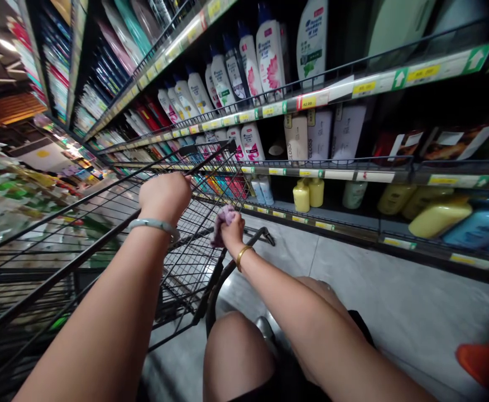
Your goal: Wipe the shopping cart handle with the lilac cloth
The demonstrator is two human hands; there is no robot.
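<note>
My left hand (164, 195), with a pale bangle at its wrist, is closed over the upper rail of a black wire shopping cart (194, 218). The hand's back faces me, so its fingers are mostly hidden. Lower and to the right, my right hand (235, 231), below a gold bracelet, is shut on a bunched purple cloth (223, 218). The cloth is beside the cart's wire end, above a curved black tube (219, 276) of its frame. Whether cloth and wire touch, I cannot tell.
Shelves of shampoo bottles (269, 56) run along the right, with yellow pump bottles (301, 195) on the lowest one. My knees (238, 354) are close to the cart above grey floor tiles (353, 268). An orange object (476, 360) shows at lower right; packaged goods (14, 206) stand left.
</note>
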